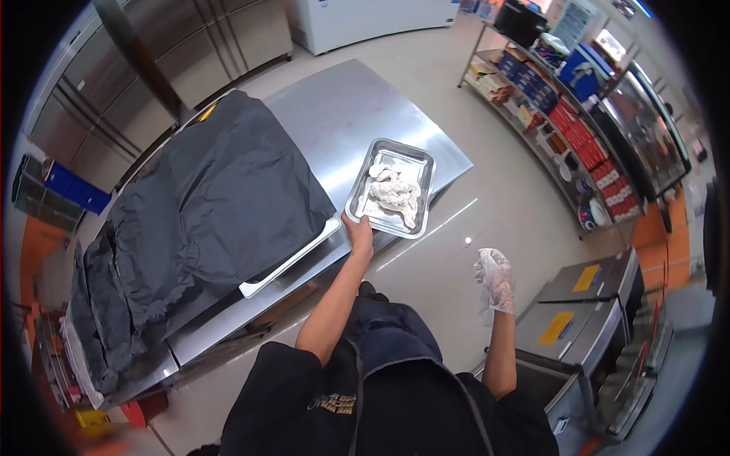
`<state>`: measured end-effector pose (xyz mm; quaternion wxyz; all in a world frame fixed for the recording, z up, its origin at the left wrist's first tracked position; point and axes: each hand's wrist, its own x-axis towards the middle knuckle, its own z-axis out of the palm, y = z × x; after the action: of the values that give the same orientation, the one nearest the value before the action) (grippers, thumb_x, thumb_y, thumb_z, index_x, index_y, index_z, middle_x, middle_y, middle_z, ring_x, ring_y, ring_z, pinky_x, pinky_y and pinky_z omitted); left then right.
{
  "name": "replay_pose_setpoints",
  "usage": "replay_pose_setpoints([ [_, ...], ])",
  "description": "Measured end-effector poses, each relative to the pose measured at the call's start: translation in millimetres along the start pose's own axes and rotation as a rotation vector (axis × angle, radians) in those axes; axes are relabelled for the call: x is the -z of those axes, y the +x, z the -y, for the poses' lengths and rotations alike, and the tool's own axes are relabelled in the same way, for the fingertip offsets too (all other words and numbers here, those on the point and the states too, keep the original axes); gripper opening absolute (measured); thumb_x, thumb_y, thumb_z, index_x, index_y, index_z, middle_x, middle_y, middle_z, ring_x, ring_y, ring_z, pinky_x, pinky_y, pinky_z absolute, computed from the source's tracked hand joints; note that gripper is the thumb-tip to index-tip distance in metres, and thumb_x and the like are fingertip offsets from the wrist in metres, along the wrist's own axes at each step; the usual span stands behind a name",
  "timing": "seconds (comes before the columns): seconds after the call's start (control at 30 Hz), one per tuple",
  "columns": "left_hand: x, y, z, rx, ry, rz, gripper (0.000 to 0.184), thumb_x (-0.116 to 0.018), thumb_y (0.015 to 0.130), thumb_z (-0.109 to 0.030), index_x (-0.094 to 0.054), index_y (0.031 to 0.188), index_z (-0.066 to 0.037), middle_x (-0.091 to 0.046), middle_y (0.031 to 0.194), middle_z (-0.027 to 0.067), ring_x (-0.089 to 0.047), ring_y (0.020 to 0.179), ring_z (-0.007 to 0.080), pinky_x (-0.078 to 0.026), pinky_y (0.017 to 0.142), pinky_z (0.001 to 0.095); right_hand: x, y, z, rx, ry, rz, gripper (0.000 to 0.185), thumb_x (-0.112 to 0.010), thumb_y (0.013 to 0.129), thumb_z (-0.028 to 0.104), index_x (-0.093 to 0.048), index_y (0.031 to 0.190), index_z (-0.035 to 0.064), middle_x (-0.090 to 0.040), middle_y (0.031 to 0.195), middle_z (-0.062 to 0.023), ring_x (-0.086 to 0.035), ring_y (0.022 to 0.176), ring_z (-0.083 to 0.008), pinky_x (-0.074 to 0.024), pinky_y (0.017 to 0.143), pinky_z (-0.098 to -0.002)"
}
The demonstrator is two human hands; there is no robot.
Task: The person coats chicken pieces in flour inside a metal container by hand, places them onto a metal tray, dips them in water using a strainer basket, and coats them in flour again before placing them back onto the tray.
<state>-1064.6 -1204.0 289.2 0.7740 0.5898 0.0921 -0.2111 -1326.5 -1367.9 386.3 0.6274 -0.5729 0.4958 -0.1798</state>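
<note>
A rectangular metal tray (432,163) with pale, flour-coated pieces (395,192) in it is at the corner of the steel table (327,99). My bare left hand (360,232) grips the tray's near-left edge, its thumb on the rim and its fingers mostly hidden beneath. To the right, my right hand (496,278) is raised over the floor in a clear plastic glove. Its fingers are bent and pressed together; whether anything is in them cannot be made out. It is apart from the tray.
A black cover (228,190) lies over the table's left part, with a white tray edge (293,258) beneath it. Steel cabinets (205,45) and a white freezer (372,19) stand beyond. A stocked shelf (547,125) is at the right, with steel lidded units (570,327) nearer.
</note>
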Motion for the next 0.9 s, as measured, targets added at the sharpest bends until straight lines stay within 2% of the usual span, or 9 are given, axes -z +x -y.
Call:
replay_pose_setpoints([
  [0.07, 7.0, -6.7, -5.2, 0.036, 0.071, -0.027, 0.055, -0.058, 0.083, -0.011, -0.029, 0.130, -0.004, -0.044, 0.122, 0.0179, -0.057, 0.101, 0.0264, -0.054, 0.069, 0.0381, -8.7, 20.1, 1.7, -0.011, 0.048, 0.072, 0.016, -0.057, 0.087, 0.017, -0.062, 0.097, 0.0061, -0.059, 0.066, -0.0036, -0.054, 0.049, -0.0103, -0.0436, 0.043, -0.0233],
  [0.17, 37.2, -38.9, -19.1, -0.048, 0.664, 0.221, 0.052, -0.068, 0.077, -0.014, -0.042, 0.119, 0.003, -0.050, 0.113, 0.0202, -0.058, 0.099, 0.0296, -0.050, 0.075, 0.0382, -17.9, 54.6, 5.3, -0.075, 0.035, 0.145, 0.017, -0.057, 0.087, 0.017, -0.062, 0.098, 0.0052, -0.059, 0.068, -0.0032, -0.054, 0.051, -0.0093, -0.0436, 0.045, -0.0223],
  [0.2, 27.3, -76.8, -72.0, 0.030, 0.736, 0.350, 0.052, -0.071, 0.075, -0.015, -0.045, 0.115, 0.003, -0.052, 0.108, 0.0202, -0.057, 0.098, 0.0312, -0.048, 0.077, 0.0392, -19.5, 59.6, 3.1, -0.123, 0.019, 0.161, 0.018, -0.057, 0.087, 0.017, -0.062, 0.099, 0.0050, -0.059, 0.069, -0.0031, -0.054, 0.052, -0.0091, -0.0438, 0.046, -0.0222],
  [0.3, 5.8, -85.0, -114.1, -0.669, 1.058, -0.177, 0.054, -0.075, 0.069, -0.019, -0.048, 0.112, 0.001, -0.052, 0.100, 0.0179, -0.054, 0.093, 0.0337, -0.044, 0.076, 0.0446, -32.9, 83.7, 16.4, -0.132, -0.073, 0.241, 0.016, -0.057, 0.088, 0.018, -0.062, 0.097, 0.0060, -0.057, 0.069, -0.0014, -0.053, 0.053, -0.0084, -0.0435, 0.047, -0.0218],
  [0.37, -6.4, -58.7, -138.1, -0.692, 1.248, -0.444, 0.049, -0.074, 0.068, -0.021, -0.052, 0.106, -0.001, -0.050, 0.095, 0.0173, -0.050, 0.090, 0.0347, -0.042, 0.070, 0.0441, -47.6, 116.0, 20.2, -0.082, -0.055, 0.367, 0.017, -0.057, 0.088, 0.021, -0.061, 0.096, 0.0066, -0.057, 0.067, -0.0024, -0.055, 0.054, -0.0088, -0.0441, 0.046, -0.0231],
  [0.6, 16.9, -19.8, -140.8, -0.650, 1.100, -0.559, 0.011, -0.059, 0.081, -0.010, -0.061, 0.084, 0.001, -0.061, 0.078, 0.0148, -0.060, 0.070, 0.0315, -0.046, 0.064, 0.0394, -121.5, 206.8, 42.4, -0.112, -0.310, 0.556, 0.023, -0.056, 0.089, 0.029, -0.058, 0.097, 0.0075, -0.057, 0.066, -0.0017, -0.054, 0.052, -0.0095, -0.0422, 0.044, -0.0240],
  [0.73, 53.1, -21.6, -198.3, -0.792, 1.186, -0.822, 0.011, -0.058, 0.083, -0.009, -0.062, 0.085, 0.001, -0.062, 0.079, 0.0149, -0.061, 0.070, 0.0288, -0.047, 0.066, 0.0343, -141.9, 230.7, 36.1, -0.181, -0.247, 0.519, 0.024, -0.056, 0.088, 0.029, -0.059, 0.097, 0.0066, -0.060, 0.069, -0.0039, -0.054, 0.049, -0.0115, -0.0426, 0.041, -0.0243],
  [0.83, 114.9, -25.7, -256.0, -0.782, 1.295, -1.143, 0.017, -0.056, 0.086, -0.014, -0.063, 0.091, 0.001, -0.066, 0.087, 0.0171, -0.063, 0.080, 0.0324, -0.047, 0.073, 0.0360, -137.7, 237.8, 43.8, -0.032, -0.396, 0.549, 0.024, -0.056, 0.088, 0.028, -0.059, 0.099, 0.0072, -0.061, 0.071, -0.0057, -0.056, 0.048, -0.0133, -0.0431, 0.039, -0.0246],
  [0.9, 192.9, -20.2, -281.5, -0.588, 1.372, -1.407, 0.027, -0.059, 0.083, -0.024, -0.065, 0.095, 0.000, -0.066, 0.092, 0.0183, -0.063, 0.086, 0.0343, -0.047, 0.077, 0.0408, -132.9, 238.1, 53.7, -0.113, -0.273, 0.550, 0.022, -0.054, 0.089, 0.027, -0.058, 0.094, 0.0054, -0.060, 0.068, -0.0049, -0.055, 0.047, -0.0127, -0.0435, 0.040, -0.0236],
])
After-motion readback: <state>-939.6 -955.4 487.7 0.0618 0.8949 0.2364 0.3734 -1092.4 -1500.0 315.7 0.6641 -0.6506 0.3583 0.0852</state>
